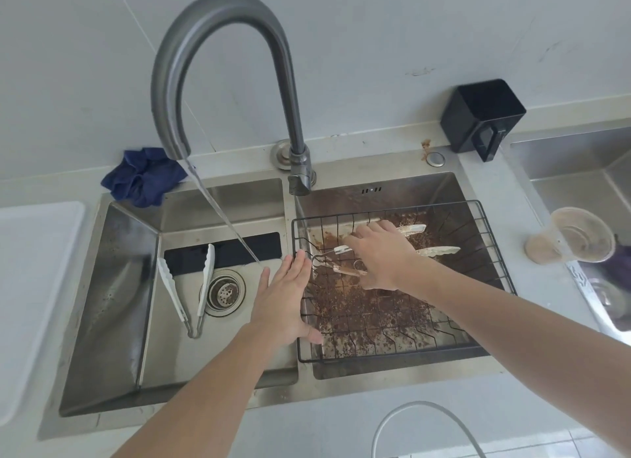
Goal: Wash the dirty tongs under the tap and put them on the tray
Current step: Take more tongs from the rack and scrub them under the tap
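Dirty tongs (438, 251) with brown-stained white tips lie in the black wire basket (491, 245) over the right sink basin. My right hand (382, 256) rests on top of them, fingers curled around their arms near the hinge end. My left hand (285, 293) hovers flat with fingers apart over the divider between the basins, holding nothing. A clean-looking pair of white tongs (184, 286) lies in the left basin beside the drain (223, 292). Water runs from the tap (211, 47) into the left basin. The white tray (30, 286) sits on the counter at the far left.
Brown grime covers the right basin floor under the basket. A crumpled blue cloth (143, 177) lies behind the left basin. A black container (481, 116) stands at the back right. A plastic cup (570, 240) with brown residue sits at the right. A white hose (423, 423) curves near the front.
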